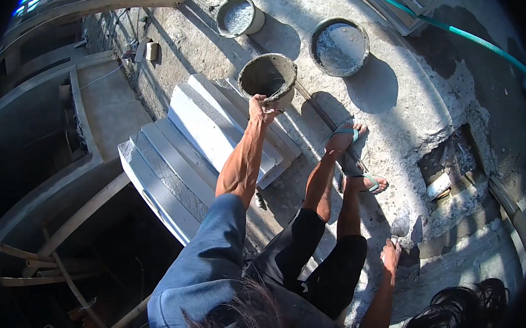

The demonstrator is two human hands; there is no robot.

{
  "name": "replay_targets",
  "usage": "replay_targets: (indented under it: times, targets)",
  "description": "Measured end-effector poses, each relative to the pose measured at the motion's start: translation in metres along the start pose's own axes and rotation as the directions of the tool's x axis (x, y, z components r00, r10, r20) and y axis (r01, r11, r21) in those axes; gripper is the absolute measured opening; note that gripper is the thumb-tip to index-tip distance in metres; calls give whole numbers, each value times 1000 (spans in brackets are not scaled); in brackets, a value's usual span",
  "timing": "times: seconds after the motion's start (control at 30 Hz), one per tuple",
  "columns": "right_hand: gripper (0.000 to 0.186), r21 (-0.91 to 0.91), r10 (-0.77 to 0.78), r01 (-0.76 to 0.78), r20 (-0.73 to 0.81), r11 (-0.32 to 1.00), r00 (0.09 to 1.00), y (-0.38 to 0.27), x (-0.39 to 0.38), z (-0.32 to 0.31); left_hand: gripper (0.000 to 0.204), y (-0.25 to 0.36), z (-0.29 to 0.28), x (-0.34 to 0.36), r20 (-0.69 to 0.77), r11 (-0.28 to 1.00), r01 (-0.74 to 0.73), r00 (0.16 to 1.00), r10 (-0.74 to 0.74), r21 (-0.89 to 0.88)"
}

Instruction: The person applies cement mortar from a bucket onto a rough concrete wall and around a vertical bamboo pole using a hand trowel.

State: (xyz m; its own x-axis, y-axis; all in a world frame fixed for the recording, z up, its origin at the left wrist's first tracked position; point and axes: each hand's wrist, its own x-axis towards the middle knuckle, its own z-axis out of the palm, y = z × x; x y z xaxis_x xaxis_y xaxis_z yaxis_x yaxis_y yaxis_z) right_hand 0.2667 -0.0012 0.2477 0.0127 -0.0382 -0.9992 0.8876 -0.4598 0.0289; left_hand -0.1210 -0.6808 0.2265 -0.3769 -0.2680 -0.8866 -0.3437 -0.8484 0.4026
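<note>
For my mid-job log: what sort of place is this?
Likely an outdoor building site: a grey-smeared bucket in the left hand, stacked pale slabs, and jagged broken concrete.

- Strong sunlight comes from the upper left; the two standing buckets (pixel 258 22) throw hard shadows to their right.
- Striped shade crosses the pale ground (pixel 410 104).
- The white slabs (pixel 205 120) glare, nearly washed out in places.
- The held bucket (pixel 286 95) is dark inside.
- Shade below the plank (pixel 85 214) turns near black.
- Fisheye distortion bends the beam (pixel 97 4); the corners are black.
</note>
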Motion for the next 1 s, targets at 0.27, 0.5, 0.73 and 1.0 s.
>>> replay_targets:
  times: [0.27,0.5,0.73,1.0]
  targets:
    - [17,-348,-238,177,-141,921,961,-34,-34,115,74,79,-39,57,-247,998,-43,969,32,-42]
    - [35,-466,-238,73,-305,882,922,-41,-61,184,87,-2,-34,68,-385,914,161,923,-7,371]
    - [29,-487,-366,232,-201,842,909,-29,-84,263,67,-37,83,98,-94,692,36,994,47,721]
    - [26,-260,-308,235,-293,937,905,-3,-85,257,83,-54,164,137,-162,706,149,986,-50,693]
